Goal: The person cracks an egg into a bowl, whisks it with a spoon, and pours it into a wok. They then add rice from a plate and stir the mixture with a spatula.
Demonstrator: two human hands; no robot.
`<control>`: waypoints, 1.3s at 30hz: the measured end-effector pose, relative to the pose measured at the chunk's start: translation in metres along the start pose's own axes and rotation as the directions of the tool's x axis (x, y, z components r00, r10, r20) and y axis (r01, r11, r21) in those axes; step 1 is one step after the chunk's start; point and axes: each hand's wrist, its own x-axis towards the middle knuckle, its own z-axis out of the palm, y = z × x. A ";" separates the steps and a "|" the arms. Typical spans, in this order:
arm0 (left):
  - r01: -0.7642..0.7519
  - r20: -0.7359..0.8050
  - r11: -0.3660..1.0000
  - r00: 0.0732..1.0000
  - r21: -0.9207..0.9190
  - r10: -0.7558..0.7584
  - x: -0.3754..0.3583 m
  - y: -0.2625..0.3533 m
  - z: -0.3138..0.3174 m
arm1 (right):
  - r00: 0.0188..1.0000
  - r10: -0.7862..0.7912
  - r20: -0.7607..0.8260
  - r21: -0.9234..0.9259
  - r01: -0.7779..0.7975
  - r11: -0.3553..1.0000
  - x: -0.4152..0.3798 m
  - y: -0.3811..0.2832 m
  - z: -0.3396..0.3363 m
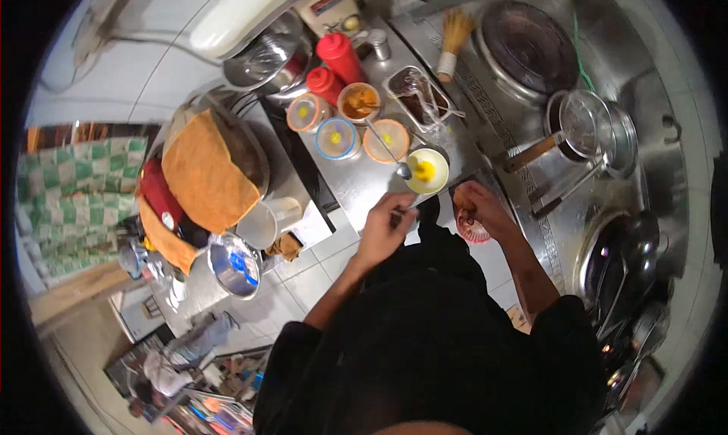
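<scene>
A small pale bowl (428, 171) with bright yellow egg-like liquid stands at the front edge of the steel counter. Just below its rim is my left hand (385, 229), fingers curled around a thin greyish handle that points toward the bowl. My right hand (487, 214) reaches over a pink basket (474, 232) to the right of the bowl, its fingers pinched together at the basket's opening. What sits in that pinch I cannot tell. A long metal ladle (403, 170) leans from an orange-brown sauce tub (358, 103) to the bowl's left rim.
Lidded tubs (337, 138), red squeeze bottles (339, 57) and a sauce tray (417, 98) stand behind the bowl. To the right are a strainer (584, 124), a brush (453, 41) and a dark round pan (528, 47). A metal bowl (233, 267) sits at left.
</scene>
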 end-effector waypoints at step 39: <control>-0.266 -0.117 0.918 0.943 0.295 0.311 0.065 0.006 0.019 | 0.712 -0.509 0.484 -0.457 0.702 0.546 0.057 -0.072 0.070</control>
